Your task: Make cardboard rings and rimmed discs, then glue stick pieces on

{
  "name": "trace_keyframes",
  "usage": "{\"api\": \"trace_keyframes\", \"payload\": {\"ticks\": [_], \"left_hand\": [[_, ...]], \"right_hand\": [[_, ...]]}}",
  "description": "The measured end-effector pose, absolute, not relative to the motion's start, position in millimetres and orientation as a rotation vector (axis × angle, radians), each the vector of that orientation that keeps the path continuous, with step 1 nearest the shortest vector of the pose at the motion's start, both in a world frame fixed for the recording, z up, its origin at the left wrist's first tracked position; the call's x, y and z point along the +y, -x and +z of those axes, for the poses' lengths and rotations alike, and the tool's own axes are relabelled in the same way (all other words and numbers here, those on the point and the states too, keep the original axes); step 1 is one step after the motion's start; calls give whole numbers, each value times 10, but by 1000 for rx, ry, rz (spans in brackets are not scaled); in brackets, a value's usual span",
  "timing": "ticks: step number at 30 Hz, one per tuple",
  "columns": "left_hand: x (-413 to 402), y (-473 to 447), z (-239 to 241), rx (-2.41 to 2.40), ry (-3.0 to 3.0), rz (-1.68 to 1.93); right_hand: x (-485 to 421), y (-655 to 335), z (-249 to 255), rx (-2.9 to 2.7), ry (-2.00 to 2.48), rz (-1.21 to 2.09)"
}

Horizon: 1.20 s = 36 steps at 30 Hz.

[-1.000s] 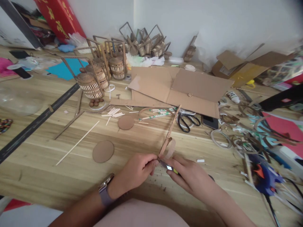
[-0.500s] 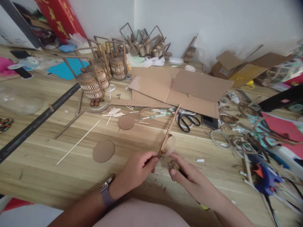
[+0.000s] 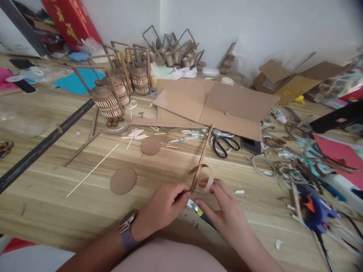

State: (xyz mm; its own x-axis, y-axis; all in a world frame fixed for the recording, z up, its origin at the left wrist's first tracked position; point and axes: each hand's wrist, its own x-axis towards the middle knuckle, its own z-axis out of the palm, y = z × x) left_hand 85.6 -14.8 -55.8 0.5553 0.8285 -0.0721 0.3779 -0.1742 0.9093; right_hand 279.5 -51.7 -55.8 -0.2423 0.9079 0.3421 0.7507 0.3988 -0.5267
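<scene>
My left hand (image 3: 170, 202), with a watch on the wrist, pinches the near end of a narrow cardboard strip (image 3: 202, 158). The strip points away from me toward the scissors (image 3: 224, 143). A thin curl of brown paper (image 3: 210, 177) loops off its right side. My right hand (image 3: 227, 211) is open, thumb and fingers apart, with the fingertips at the paper curl; whether they grip it I cannot tell. Below the right thumb is a utility knife (image 3: 200, 212) with a yellow and dark handle, seemingly on the table. Two cardboard discs (image 3: 123, 181) lie to the left.
Flattened cardboard (image 3: 181, 98) lies behind the scissors. Small lidded baskets (image 3: 106, 101) with tall handles stand at back left. A blue glue gun (image 3: 319, 211) and paper scraps are at right. A thin stick (image 3: 92, 170) and a long black strip (image 3: 48, 145) lie left.
My right hand has let go of the utility knife, which now shows below the thumb. Its fingers have spread and moved to the paper curl. The left hand keeps its hold.
</scene>
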Motion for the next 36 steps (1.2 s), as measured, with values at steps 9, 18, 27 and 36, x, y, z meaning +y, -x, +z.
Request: {"api": "trace_keyframes", "payload": {"ticks": [9,18,27,36], "left_hand": [[-189,-848,-611,933,-1958,565],[-188,-852,-607,911,-1979,601],[-152,-847,-542,934,-1868,517],[-136,-860,-547,953,-1801,496]], "right_hand": [[-488,-2679,-601,-1959,1273,252],[-513,-2673,-644,-1807,1373,413],[-523,-2678,-657,-1676,1389,633],[-536,-2624,-639,-1885,1288,322]]}}
